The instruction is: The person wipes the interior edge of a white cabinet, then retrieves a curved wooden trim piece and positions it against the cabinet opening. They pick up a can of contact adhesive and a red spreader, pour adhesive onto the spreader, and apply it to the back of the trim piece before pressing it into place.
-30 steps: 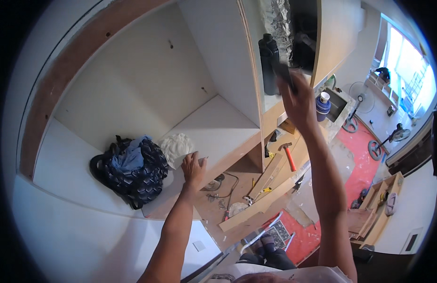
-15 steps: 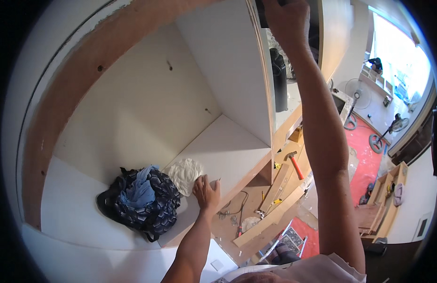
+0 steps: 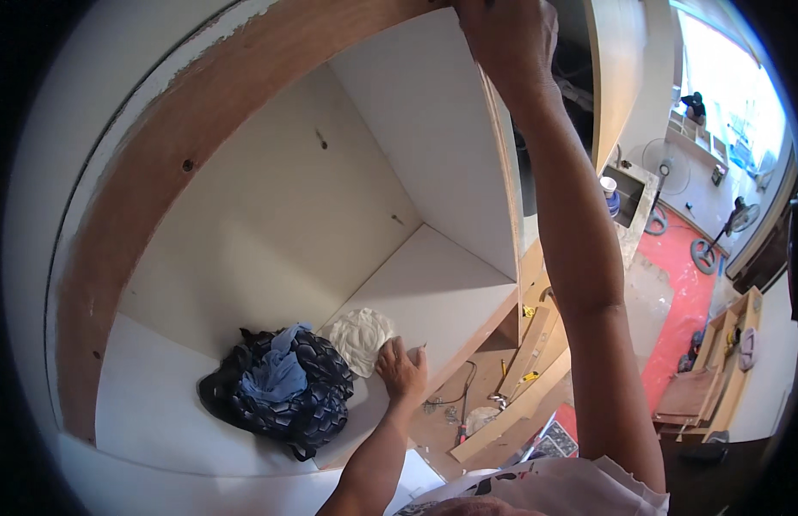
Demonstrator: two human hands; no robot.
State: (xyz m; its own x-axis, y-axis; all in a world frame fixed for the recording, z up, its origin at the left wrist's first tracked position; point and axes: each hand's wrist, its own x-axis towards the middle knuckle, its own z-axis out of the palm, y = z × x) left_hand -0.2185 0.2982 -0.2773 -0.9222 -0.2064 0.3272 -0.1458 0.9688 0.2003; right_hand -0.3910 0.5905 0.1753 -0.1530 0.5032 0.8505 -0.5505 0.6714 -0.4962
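Observation:
My left hand (image 3: pixel 402 371) rests with its fingers stretched out on the front edge of a white cabinet shelf (image 3: pixel 442 275). Its fingertips are beside a crumpled cream cloth or bag (image 3: pixel 361 340). To the left of that lies a black patterned bag (image 3: pixel 321 404) with a blue cloth (image 3: pixel 278 370) in its top. My right arm reaches up, and my right hand (image 3: pixel 511 43) is at the upper edge of the view, by the top of the upright divider (image 3: pixel 502 155) and the wooden front rail (image 3: pixel 330 34). Its fingers look curled; what they hold is mostly cut off.
Below on the right are wood strips (image 3: pixel 515 413), a yellow cutter (image 3: pixel 529 376) and other tools. A sink (image 3: pixel 629 198), two standing fans (image 3: pixel 702 256), a red floor covering (image 3: pixel 674 318) and a wooden frame (image 3: pixel 726 361) stand farther right.
My view has shifted, so the cabinet sits lower and farther right. My right hand has moved left from beside the divider to its top front. The left hand stays by the cream cloth.

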